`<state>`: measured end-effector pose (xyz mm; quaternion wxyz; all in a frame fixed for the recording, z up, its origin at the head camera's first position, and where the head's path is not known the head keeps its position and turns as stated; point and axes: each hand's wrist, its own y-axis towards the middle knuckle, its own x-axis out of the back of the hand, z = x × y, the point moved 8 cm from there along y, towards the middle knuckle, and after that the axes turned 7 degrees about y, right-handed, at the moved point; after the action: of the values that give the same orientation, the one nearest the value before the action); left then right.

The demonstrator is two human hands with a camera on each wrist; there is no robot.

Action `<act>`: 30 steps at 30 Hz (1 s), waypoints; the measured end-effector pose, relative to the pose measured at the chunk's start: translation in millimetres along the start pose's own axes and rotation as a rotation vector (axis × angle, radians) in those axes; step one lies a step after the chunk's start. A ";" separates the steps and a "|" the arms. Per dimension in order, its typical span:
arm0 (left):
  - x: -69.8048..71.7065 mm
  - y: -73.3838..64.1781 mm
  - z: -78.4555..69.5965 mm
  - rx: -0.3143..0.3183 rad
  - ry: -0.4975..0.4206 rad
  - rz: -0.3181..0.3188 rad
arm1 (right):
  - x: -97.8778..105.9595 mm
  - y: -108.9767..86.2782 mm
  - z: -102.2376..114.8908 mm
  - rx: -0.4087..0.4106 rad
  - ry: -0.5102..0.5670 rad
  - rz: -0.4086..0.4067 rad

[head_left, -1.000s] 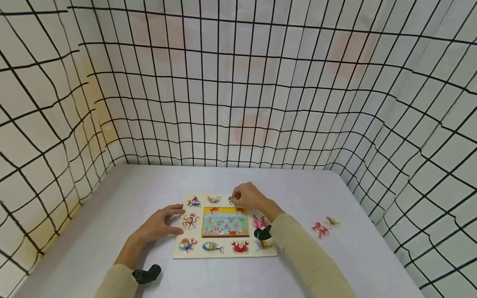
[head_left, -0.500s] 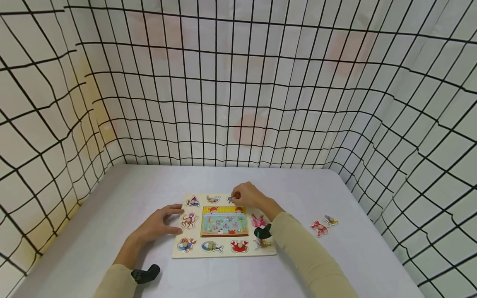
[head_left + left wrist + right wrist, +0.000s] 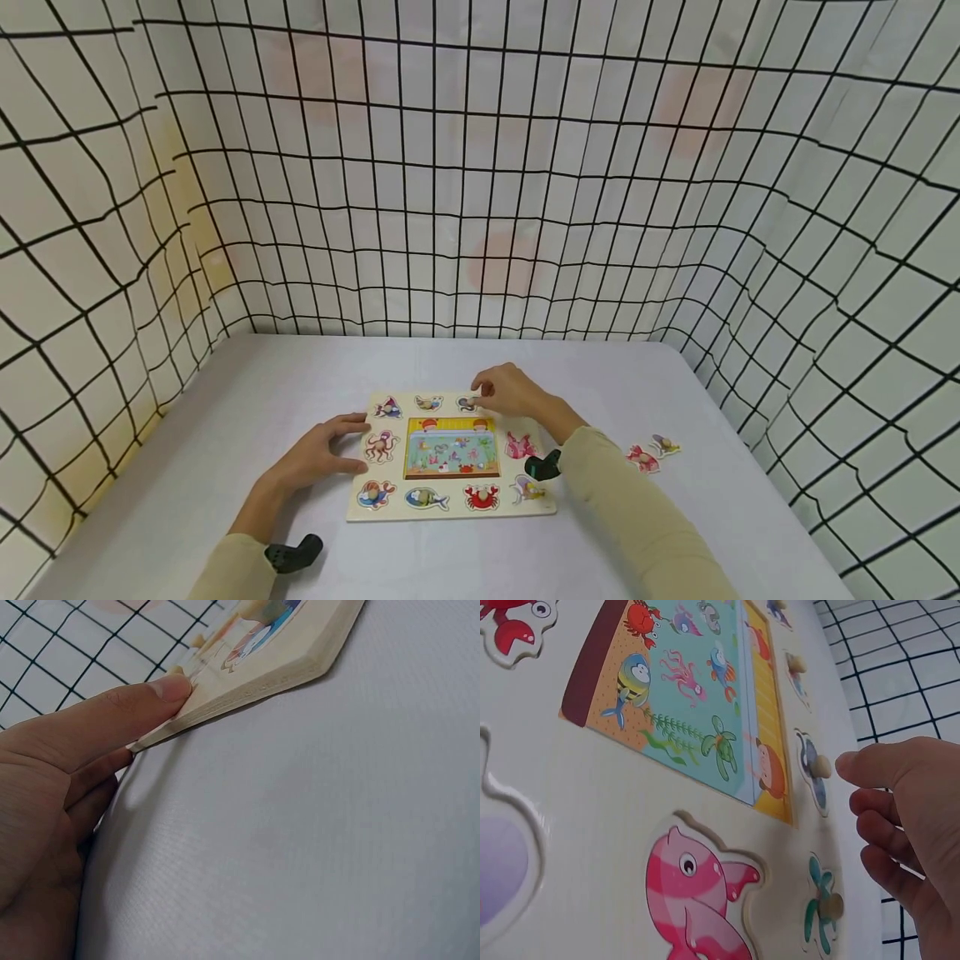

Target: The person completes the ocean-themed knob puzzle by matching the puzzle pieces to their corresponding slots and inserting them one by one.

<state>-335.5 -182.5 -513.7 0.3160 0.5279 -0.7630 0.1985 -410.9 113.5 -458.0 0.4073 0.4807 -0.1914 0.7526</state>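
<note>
A wooden knob puzzle board (image 3: 453, 508) with sea animal shapes lies on the table. My left hand (image 3: 322, 452) rests at its left edge, the thumb (image 3: 169, 688) touching the rim and the fingers spread straight. Over the board's far right part is my right hand (image 3: 517, 393), its fingers loosely bent around nothing. Just past its thumb tip, a small gap away, is the wooden knob of a grey-blue puzzle piece (image 3: 810, 754), which sits in the top row. A green turtle piece (image 3: 815, 900) is beside it, hidden by the hand in the head view.
Two loose puzzle pieces lie right of the board: a pink-red one (image 3: 642, 458) and a purple-yellow one (image 3: 666, 446). The pink dolphin hollow (image 3: 697, 885) shows no knob. Black netting (image 3: 465, 250) over white walls surrounds the table's back and sides.
My right hand has let go of the grey-blue piece's knob and shifted slightly right, uncovering the piece. The left hand stays at the board's edge.
</note>
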 end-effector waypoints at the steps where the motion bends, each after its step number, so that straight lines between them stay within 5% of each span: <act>1: -0.1 0.0 0.0 0.000 -0.002 0.000 | 1.9 -1.7 -0.3 0.002 0.002 -0.001; 30: -0.4 -0.6 -3.0 -0.006 -0.016 0.003 | 44.0 -66.1 -53.4 -0.126 0.057 -0.099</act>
<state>-334.0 -180.6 -511.9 0.3111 0.5274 -0.7669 0.1922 -397.5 208.0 -450.9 0.4787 0.4416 -0.2028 0.7312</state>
